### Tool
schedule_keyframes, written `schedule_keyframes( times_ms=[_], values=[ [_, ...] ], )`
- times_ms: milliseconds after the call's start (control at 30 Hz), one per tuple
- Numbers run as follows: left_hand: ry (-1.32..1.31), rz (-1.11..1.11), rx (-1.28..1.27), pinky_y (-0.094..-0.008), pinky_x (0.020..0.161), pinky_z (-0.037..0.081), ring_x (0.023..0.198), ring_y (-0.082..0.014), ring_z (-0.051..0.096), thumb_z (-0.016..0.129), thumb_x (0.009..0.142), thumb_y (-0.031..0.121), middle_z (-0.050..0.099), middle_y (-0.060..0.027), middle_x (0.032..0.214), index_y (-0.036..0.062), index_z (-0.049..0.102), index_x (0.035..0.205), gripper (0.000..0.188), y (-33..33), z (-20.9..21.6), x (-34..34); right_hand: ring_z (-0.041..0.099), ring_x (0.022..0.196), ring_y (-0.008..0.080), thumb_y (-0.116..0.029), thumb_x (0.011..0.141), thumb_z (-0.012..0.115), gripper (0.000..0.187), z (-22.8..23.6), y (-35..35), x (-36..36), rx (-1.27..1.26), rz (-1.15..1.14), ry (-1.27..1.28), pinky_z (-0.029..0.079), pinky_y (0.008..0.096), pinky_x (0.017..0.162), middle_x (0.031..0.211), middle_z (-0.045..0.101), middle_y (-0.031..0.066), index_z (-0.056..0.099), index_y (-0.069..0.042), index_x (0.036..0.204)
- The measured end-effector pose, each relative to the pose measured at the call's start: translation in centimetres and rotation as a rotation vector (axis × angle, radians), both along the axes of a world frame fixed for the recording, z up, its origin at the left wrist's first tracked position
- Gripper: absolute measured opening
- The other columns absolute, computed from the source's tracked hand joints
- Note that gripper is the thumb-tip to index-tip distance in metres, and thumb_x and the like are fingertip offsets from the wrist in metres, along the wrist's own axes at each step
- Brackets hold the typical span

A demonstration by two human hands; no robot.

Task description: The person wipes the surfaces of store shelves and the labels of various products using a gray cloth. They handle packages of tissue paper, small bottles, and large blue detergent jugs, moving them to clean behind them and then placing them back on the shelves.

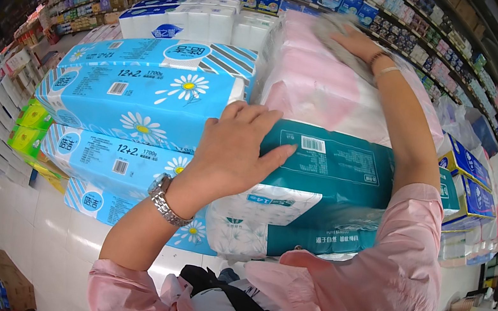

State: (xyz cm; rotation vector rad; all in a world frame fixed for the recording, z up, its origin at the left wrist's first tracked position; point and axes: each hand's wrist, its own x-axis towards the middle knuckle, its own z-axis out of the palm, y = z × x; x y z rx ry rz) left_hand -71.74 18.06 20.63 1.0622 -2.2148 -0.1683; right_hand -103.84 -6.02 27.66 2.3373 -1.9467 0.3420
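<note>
My right hand [359, 45] is stretched far forward, pressing a grey cloth [338, 33] onto the top of a large pink pack [318, 82] in clear plastic wrap. The cloth is partly blurred, and the hand covers some of it. My left hand [236, 147] lies flat with its fingers apart at the near corner of a dark green pack of paper rolls [331, 168]. Its fingertips reach toward the pink pack, close beside the end of a light blue pack with daisies [148, 98]. Nothing is held in the left hand.
More blue packs [114, 154] are stacked at the left, with white packs [183, 17] behind them. Green packs [27, 129] stick out at far left. Blue-and-yellow boxes [472, 169] stand at right. Stocked shelves [408, 38] line the back. Pale floor tiles [47, 215] show below.
</note>
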Motion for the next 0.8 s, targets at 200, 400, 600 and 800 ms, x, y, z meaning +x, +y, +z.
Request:
schedule_keyframes(
  times_ms=[200, 400, 600, 800],
  values=[
    [0.039, 0.015, -0.007, -0.0373, 0.093, 0.042, 0.109, -0.0322, 0.052, 0.064, 0.083, 0.031, 0.058, -0.0167, 0.116, 0.0024, 0.058, 0.115, 0.043, 0.0, -0.1, -0.2, 0.049, 0.119, 0.0322, -0.061, 0.074, 0.055, 0.079, -1.2, 5.4, 9.7, -0.163, 0.33, -0.107, 0.037, 0.0357, 0.101, 0.128, 0.051, 0.0202, 0.049, -0.004, 0.128],
    [0.022, -0.018, 0.083, -0.0352, 0.096, 0.04, 0.111, -0.0294, 0.053, 0.063, 0.085, 0.026, 0.058, -0.0162, 0.119, 0.0021, 0.06, 0.114, 0.038, -0.4, -0.4, -0.7, 0.059, 0.103, 0.031, -0.047, 0.074, 0.059, 0.058, -2.1, 10.4, 4.3, -0.306, 0.291, -0.197, 0.047, 0.0393, 0.088, 0.112, 0.061, 0.0192, 0.058, -0.008, 0.117],
    [0.077, 0.024, 0.183, -0.0325, 0.096, 0.039, 0.111, -0.0243, 0.053, 0.059, 0.089, 0.018, 0.057, -0.0132, 0.119, -0.0005, 0.057, 0.117, 0.033, 0.1, 0.0, -0.5, 0.061, 0.099, 0.0302, -0.033, 0.078, 0.059, 0.045, -0.8, 18.3, -9.8, -0.335, -0.035, 0.061, 0.049, 0.0392, 0.085, 0.108, 0.063, 0.0166, 0.058, -0.011, 0.117],
    [-0.225, 0.092, -0.003, -0.0356, 0.09, 0.043, 0.105, -0.0297, 0.057, 0.052, 0.093, 0.02, 0.058, -0.017, 0.117, -0.0008, 0.057, 0.118, 0.032, -0.7, 0.5, 0.4, 0.063, 0.095, 0.0315, -0.025, 0.079, 0.059, 0.037, -0.6, 27.7, -29.3, -0.313, -0.362, 0.246, 0.05, 0.042, 0.082, 0.105, 0.064, 0.0166, 0.059, -0.012, 0.114]
  ],
)
